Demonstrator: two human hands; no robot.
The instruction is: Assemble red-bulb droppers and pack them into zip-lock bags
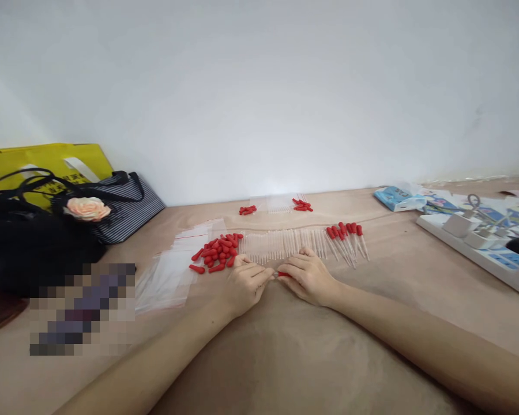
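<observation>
My right hand [308, 278] is closed round a red rubber bulb [282, 275], of which only a short part shows. At the bulb's left end, a small clear piece of a dropper tube [275, 275] shows between my hands. My left hand [247, 283] pinches at that tube, most of it hidden by the fingers. Just beyond my hands lies a row of clear dropper tubes [268, 244]. Left of the row is a pile of loose red bulbs [218, 251]. To its right lie several droppers [348, 245] fitted with red bulbs.
Clear zip bags [168, 282] lie at the left, near a striped bag [134, 213] and a yellow bag [82, 158]. Further back are two small groups of red bulbs [247, 210]. A blue packet [398, 198] and a white power strip [480, 251] are at the right.
</observation>
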